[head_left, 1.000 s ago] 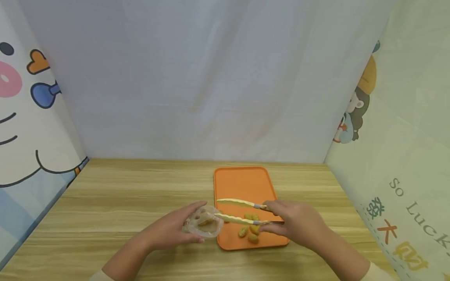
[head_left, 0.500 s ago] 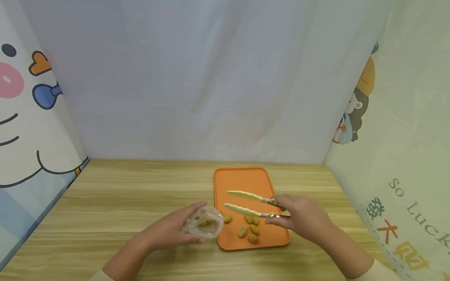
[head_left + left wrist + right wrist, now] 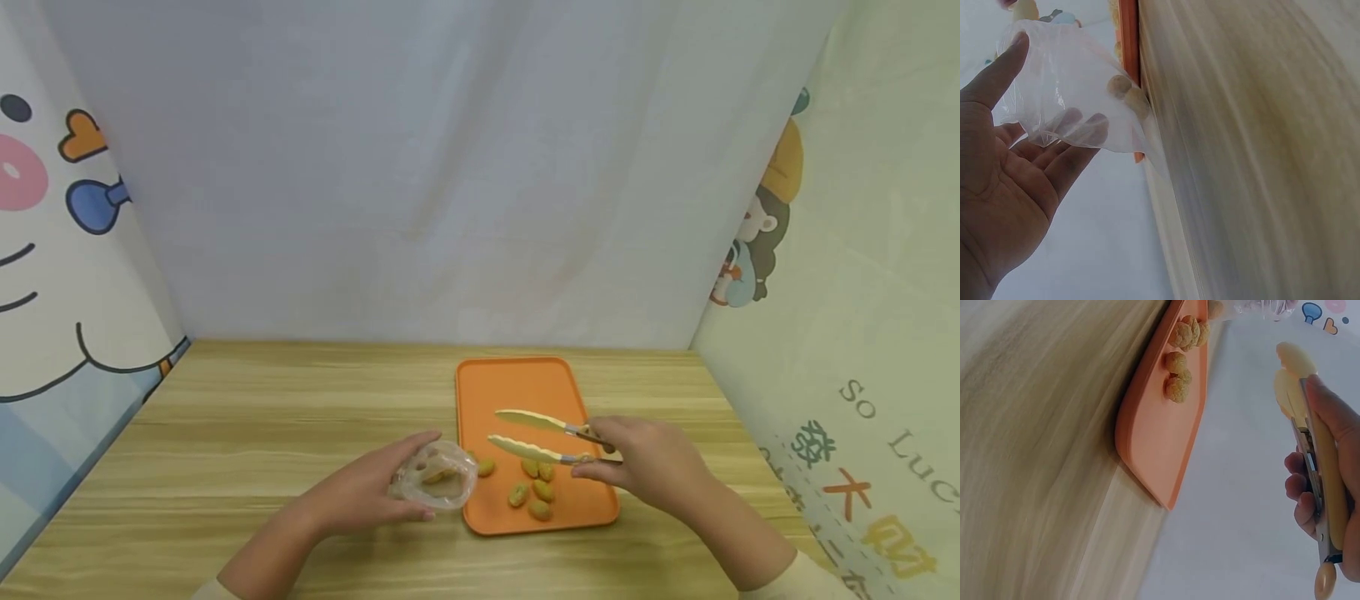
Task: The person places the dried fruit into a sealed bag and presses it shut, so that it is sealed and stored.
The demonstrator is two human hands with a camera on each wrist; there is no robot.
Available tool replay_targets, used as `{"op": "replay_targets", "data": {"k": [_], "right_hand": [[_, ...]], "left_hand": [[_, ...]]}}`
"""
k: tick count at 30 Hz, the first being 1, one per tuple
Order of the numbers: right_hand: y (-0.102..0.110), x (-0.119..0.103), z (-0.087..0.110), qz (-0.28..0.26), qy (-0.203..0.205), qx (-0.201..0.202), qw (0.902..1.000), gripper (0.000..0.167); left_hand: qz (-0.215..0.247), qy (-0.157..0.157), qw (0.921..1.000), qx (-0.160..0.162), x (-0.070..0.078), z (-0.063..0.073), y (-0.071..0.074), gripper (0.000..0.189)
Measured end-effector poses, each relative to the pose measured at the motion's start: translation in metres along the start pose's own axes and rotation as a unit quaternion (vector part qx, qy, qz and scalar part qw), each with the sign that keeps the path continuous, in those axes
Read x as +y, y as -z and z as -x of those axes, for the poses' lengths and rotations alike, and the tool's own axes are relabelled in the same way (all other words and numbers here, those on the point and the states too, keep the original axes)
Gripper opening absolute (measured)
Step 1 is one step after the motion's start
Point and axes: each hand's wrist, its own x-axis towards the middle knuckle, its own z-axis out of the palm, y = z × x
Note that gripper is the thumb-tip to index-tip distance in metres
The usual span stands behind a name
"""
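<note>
**Wooden bench, tongs spread over the tray, bag at its edge**

A pale cloth (image 3: 420, 192) hangs behind the wood-grain bench (image 3: 315, 392), on which lies an orange tray (image 3: 517, 387). Several yellowish-brown pieces (image 3: 543, 490) sit in the near half of the tray, most of them grouped toward the right, with one more by the left rim and another partly hidden by the bag.

The left hand (image 3: 375, 487) grasps a clear plastic bag (image 3: 1060, 62) just beside the tray, thumb and fingers set apart so the mouth gapes; pieces (image 3: 1135, 101) show through the film. The right hand's fingers are wrapped round a pair of tongs (image 3: 525, 451), whose tips stand apart above the tray with nothing between them.

The step in hand looks like picking up a piece to bag it. The tips should come down astride one piece, squarely at its middle, since rounded shapes may well roll out of an off-centre pinch. Within the group, an outer piece should be easier to isolate. A light squeeze ought to be enough. The left hand would do best to hold the mouth wide near the rim, because thin film may sag and catch the tips.
</note>
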Motion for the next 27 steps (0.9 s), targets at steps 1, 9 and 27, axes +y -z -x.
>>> {"op": "replay_targets", "data": {"k": [1,9,27], "right_hand": [[-0.002,0.000,0.000,-0.001,-0.002,-0.005,1.0000,0.039],[-0.013,0.000,0.001,-0.003,-0.009,-0.045,0.9989,0.042],[-0.021,-0.009,-0.002,0.012,-0.024,-0.125,0.9918,0.056]], "left_hand": [[-0.001,0.000,1.0000,0.000,-0.001,0.000,0.000,0.090],[-0.001,-0.001,1.0000,0.000,-0.005,0.000,0.000,0.090],[-0.004,-0.005,1.0000,0.003,-0.009,0.000,-0.001,0.090]]}}
